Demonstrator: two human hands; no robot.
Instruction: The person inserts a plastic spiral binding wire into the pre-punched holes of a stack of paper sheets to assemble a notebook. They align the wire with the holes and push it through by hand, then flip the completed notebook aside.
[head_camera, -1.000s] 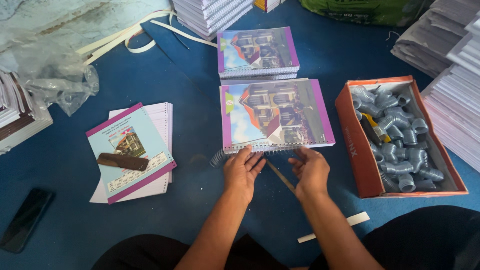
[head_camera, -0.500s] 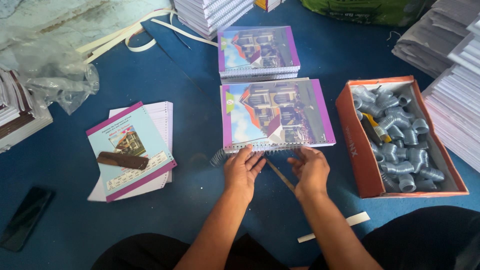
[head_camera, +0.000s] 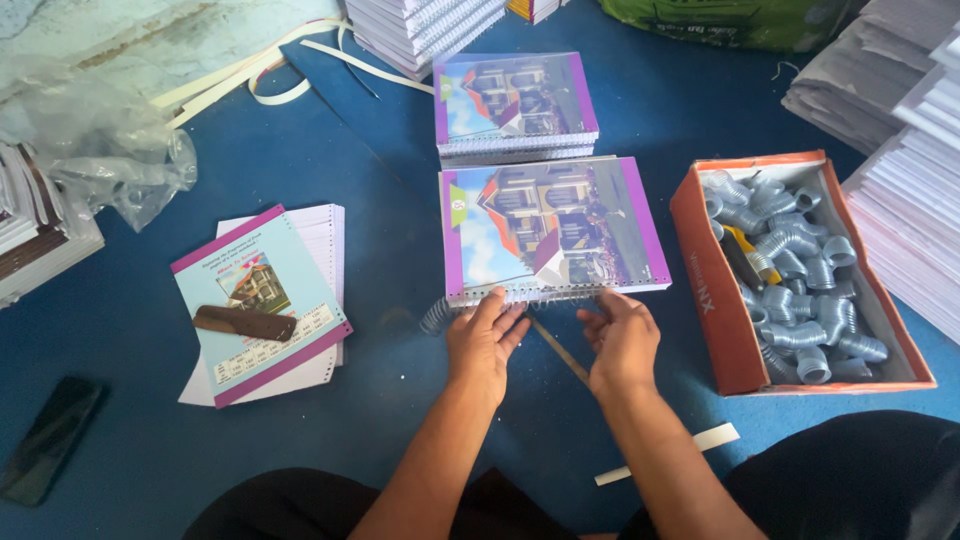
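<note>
On the blue floor I see left hand (head_camera: 487, 340) and right hand (head_camera: 622, 340) apart, both pinching the spiral wire (head_camera: 520, 296) along the notebook (head_camera: 550, 225) edge.

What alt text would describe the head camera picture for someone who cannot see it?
Two bare hands, left hand and right hand, work a spiral coil along the near edge of a purple-bordered notebook on a blue surface; an orange box of coils stands right.
</note>
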